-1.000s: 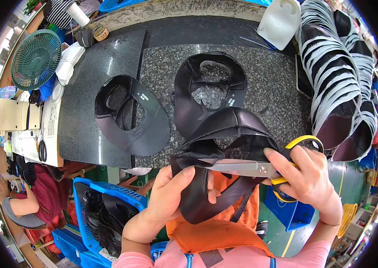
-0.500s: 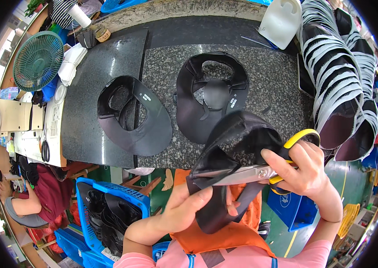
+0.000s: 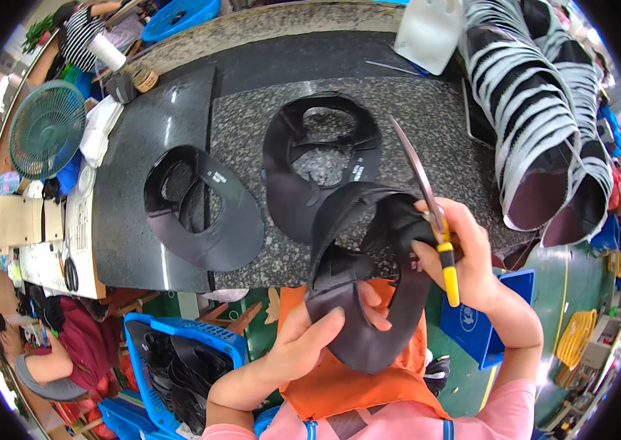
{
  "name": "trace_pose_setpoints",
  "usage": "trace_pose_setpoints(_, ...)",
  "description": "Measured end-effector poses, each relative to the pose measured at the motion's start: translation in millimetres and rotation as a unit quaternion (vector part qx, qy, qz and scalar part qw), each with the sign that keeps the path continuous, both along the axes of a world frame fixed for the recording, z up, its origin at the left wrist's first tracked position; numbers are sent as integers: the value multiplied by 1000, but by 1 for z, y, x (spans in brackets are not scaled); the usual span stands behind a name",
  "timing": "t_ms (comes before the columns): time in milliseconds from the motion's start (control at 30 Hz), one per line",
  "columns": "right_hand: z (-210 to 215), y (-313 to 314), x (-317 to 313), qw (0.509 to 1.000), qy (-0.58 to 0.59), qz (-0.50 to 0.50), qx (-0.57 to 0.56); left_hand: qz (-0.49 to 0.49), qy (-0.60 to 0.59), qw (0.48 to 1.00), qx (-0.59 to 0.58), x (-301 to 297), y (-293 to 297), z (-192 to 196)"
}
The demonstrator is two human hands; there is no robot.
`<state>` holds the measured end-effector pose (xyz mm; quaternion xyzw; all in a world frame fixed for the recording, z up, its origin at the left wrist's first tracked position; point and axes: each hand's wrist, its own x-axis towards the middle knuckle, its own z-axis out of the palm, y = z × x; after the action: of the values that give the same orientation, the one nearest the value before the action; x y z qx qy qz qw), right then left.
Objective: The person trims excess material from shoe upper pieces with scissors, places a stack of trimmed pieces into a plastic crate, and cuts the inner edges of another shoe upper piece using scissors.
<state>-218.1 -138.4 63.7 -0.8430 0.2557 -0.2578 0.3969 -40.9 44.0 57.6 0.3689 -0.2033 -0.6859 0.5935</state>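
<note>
Yellow-handled scissors point(image 3: 428, 213) now point upward in the right hand point(image 3: 464, 257); left hand point(image 3: 318, 334) still grips the black visor point(image 3: 358, 293).

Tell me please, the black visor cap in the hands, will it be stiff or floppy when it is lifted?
Probably mixed. The black visor cap has a brim that keeps a smooth curve under the left hand, so that part seems fairly stiff. Its fabric band folds and sags near the right hand, so it likely flops. It looks light, since the fingers alone carry it.
</note>
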Motion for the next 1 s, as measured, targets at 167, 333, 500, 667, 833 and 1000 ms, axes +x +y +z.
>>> trace_pose_setpoints(167,13,4,7,981,-64,-23,181,193,85,977,-19,27,-32,-50)
trace_pose_setpoints(333,7,12,23,976,-101,89,171,147,-52,981,-119,7,-61,-19)
trace_pose_setpoints(500,-8,2,-19,991,-51,50,116,204,-88,975,-30,34,-62,-17)
trace_pose_setpoints(667,31,-20,-35,904,183,102,-373,86,-186,978,-29,52,-57,-5)
trace_pose_setpoints(833,56,-26,-35,872,255,137,-394,20,-265,963,-39,57,-53,1)
trace_pose_setpoints(1000,48,-30,-39,927,190,158,-282,127,-198,969,-76,41,-59,-9)
